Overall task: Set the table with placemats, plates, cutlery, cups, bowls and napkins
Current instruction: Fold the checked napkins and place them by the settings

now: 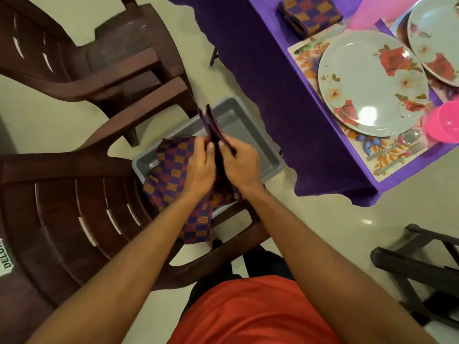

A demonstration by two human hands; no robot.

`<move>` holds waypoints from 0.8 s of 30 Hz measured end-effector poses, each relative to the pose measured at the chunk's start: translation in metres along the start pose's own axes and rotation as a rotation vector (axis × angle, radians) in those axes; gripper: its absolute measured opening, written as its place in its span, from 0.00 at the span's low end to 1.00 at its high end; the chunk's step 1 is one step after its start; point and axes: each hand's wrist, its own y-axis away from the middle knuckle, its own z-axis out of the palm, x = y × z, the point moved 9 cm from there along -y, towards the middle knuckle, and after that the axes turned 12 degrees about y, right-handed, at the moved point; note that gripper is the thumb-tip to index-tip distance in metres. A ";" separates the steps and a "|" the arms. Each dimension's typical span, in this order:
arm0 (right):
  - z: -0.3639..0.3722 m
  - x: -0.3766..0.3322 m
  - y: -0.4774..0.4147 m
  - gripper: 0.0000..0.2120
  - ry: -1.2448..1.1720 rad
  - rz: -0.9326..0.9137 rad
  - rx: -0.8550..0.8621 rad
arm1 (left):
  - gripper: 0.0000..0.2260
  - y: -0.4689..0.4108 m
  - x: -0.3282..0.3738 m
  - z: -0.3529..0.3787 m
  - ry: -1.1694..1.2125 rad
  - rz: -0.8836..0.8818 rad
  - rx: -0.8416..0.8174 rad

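Both hands are on one checked napkin [171, 177], held over the grey tub [248, 130] that sits on the chair [74, 207] seat. The left hand [201, 170] grips the loose cloth. The right hand [242, 162] pinches a doubled edge that stands up between the two hands. This looks like folding in mid-air, with the hands close together so the crease stays tight and the slack hanging down over the tub rim and chair front. The tub is parked on the chair just beside the table [260, 70], probably so supplies stay in reach without using table space. I can't see anything else in it. A folded napkin [310, 13] already lies on the table past the placemat [306, 58], so this fold likely copies that one. The near setting has a plate [372, 83] centred on the placemat, a spoon [409, 137] and fork [402, 151] at its near end, and a knife [320, 39] along the far edge. A pink bowl [447, 122] is at the frame edge, and a second plate [434, 33] lies beyond, overlapping the first. My estimate is that the task is late on, at the napkin stage. The only writing is a sticker [6, 254] on the chair back that reads "DELU", then cut off. No other brand or text is legible.
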 end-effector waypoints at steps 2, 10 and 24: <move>0.015 -0.001 0.007 0.12 -0.050 0.048 -0.005 | 0.08 0.006 -0.007 0.007 0.080 -0.048 0.013; 0.036 -0.004 0.009 0.15 0.086 -0.059 -0.150 | 0.07 0.008 -0.033 -0.004 0.443 -0.235 0.090; 0.051 -0.005 0.021 0.13 0.101 -0.106 -0.268 | 0.21 0.003 -0.034 -0.014 0.298 -0.295 -0.046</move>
